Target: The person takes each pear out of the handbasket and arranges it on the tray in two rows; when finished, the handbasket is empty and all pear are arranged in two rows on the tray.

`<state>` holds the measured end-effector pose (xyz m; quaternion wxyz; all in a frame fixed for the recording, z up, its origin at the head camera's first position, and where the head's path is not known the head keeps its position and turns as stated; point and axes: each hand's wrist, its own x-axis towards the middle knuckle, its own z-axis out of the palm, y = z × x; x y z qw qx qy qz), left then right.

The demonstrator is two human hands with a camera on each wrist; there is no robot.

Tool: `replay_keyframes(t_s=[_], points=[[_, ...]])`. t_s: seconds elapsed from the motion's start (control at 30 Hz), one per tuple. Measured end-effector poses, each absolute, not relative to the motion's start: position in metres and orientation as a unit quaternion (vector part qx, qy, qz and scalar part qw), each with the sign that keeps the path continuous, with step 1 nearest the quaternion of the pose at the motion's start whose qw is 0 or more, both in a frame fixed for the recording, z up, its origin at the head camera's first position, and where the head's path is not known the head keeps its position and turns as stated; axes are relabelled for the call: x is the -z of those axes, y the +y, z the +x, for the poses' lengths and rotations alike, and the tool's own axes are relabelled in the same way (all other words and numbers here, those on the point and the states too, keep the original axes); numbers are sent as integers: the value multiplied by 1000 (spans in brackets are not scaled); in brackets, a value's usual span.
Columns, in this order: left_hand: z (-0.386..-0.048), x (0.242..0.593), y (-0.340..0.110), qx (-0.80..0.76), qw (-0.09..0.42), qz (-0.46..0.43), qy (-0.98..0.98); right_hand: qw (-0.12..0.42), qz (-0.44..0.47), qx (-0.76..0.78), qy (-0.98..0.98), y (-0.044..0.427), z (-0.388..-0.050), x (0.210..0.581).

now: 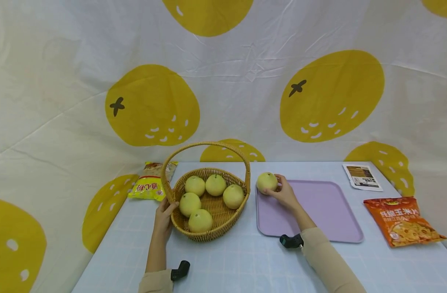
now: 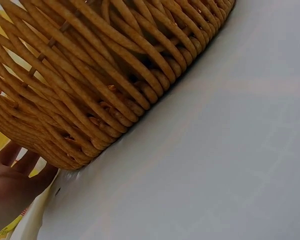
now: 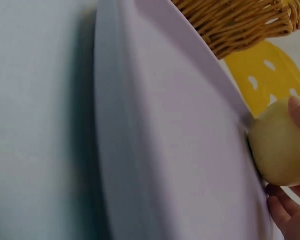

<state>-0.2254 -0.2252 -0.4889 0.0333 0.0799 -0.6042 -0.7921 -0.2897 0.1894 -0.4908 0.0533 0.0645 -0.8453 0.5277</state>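
Observation:
A wicker basket (image 1: pixel 223 226) with a tall arched handle stands left of centre, with several round, pale yellow-green pears (image 1: pixel 200 221) inside. My left hand (image 1: pixel 164 215) grips the basket's left side, its thumb over the rim near the handle's base. In the left wrist view, that hand (image 2: pixel 15 175) shows only partly beside the woven wall (image 2: pixel 105 75). My right hand (image 1: pixel 286 195) holds one pear (image 1: pixel 266 182) at the back left corner of a purple tray (image 1: pixel 315 211). In the right wrist view, this pear (image 3: pixel 280 142) is at the tray's edge; I cannot tell if it rests there.
Behind the basket's left side lies a yellow food packet (image 1: pixel 148 187). To the tray's right are a white packet (image 1: pixel 362 177) and an orange snack bag (image 1: pixel 402 221). A fruit-printed cloth (image 1: pixel 241 101) hangs behind the table (image 1: pixel 223 264).

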Motion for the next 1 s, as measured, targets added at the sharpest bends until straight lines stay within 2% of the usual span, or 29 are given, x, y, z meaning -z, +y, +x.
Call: replay_keyframes(t_s=[0.27,0.53,1.0], points=[[-225,490,-226,795,27,78,-601,45,95,-516,-850,193,-285,494],[-225,491,-227,797,29,79,-598,27,116,-521,-845,199,-278,481],[-223,490,-225,796,31,78,-600,74,130,-518,-842,199,-245,458]])
